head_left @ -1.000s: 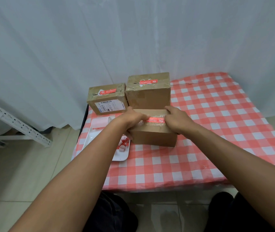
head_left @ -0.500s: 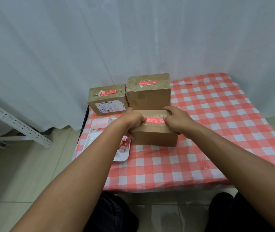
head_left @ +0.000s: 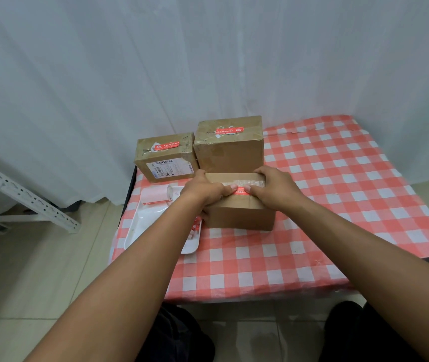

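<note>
A brown cardboard box point(head_left: 242, 215) sits on the red-and-white checked tablecloth point(head_left: 338, 194), nearest to me. A red sticker point(head_left: 240, 190) lies across the taped seam on its top. My left hand point(head_left: 204, 190) holds the box's left end, thumb pressing on the sticker. My right hand point(head_left: 273, 188) lies over the right end, its thumb also on the sticker. The two thumbs nearly meet. Much of the sticker is hidden under them.
Two more taped boxes stand behind: a smaller one with a shipping label point(head_left: 165, 158) and a taller one point(head_left: 230, 145). A white tray point(head_left: 156, 220) at the left holds a pink roll point(head_left: 156, 195) and red stickers. A white metal rack point(head_left: 20, 194) stands left; a curtain hangs behind.
Both thumbs have slid inward along the red sticker toward each other, covering more of it. The box and the other things have stayed in place.
</note>
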